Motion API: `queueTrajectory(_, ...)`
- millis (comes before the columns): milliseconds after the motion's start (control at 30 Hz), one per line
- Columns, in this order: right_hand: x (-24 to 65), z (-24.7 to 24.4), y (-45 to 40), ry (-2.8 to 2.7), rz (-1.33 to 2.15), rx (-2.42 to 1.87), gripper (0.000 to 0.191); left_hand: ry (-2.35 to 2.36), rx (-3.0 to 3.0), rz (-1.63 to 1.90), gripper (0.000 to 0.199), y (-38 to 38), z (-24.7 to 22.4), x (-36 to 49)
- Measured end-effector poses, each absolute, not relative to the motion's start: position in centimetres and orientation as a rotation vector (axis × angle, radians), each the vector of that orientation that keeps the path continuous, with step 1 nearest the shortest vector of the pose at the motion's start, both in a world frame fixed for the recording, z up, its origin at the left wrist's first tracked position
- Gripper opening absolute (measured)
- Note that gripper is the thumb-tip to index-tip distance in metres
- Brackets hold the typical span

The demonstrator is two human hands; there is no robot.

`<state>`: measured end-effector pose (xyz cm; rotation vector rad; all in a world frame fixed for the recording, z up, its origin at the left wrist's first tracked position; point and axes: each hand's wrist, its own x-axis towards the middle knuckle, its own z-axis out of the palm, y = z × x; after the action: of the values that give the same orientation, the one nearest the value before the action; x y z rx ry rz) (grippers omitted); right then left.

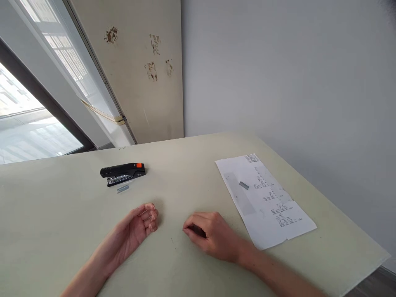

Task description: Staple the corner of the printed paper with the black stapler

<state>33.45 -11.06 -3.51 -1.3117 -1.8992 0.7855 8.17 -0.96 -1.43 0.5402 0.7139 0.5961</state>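
My left hand (137, 229) rests palm up on the table, fingers loosely curled and a little apart, with nothing in it. To its right, my right hand (212, 233) lies on its side with thumb and forefinger tips together; no object shows between them. A black stapler (123, 171) with an orange button lies beyond my left hand, and a small strip of staples (123, 189) is just in front of it. On the right, a printed paper sheet (253, 214) bears another staple strip (243, 185). Neither hand touches these things.
The pale green table (182, 165) reaches back to a stained panel (139, 95) and a grey wall (278, 82). Its right edge slants toward the near right corner. A window (31, 123) stands at the left, beyond the table.
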Motion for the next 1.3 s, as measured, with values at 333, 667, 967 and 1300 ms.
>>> queueTrajectory(333,42.3,-1.2,-18.2,-1.493,0.390,-1.884,0.027,0.718,0.536,0.592,0.009,-0.9,-1.3,8.3)
queueTrajectory(667,49.4,-9.4,-25.2,-1.481,0.025,-2.304,0.062,0.738,0.652,0.593,0.013,-1.0,-1.4,8.4)
queueTrajectory(967,40.8,-8.9,-24.0,-1.755,-0.197,-2.087,0.070,0.932,1.507,0.609,0.036,-3.4,-1.3,9.5)
queueTrajectory(1300,31.6,-8.3,-22.8,-1.870,-0.184,-1.862,0.083,1.020,2.320,0.710,0.044,-5.2,-3.7,10.6)
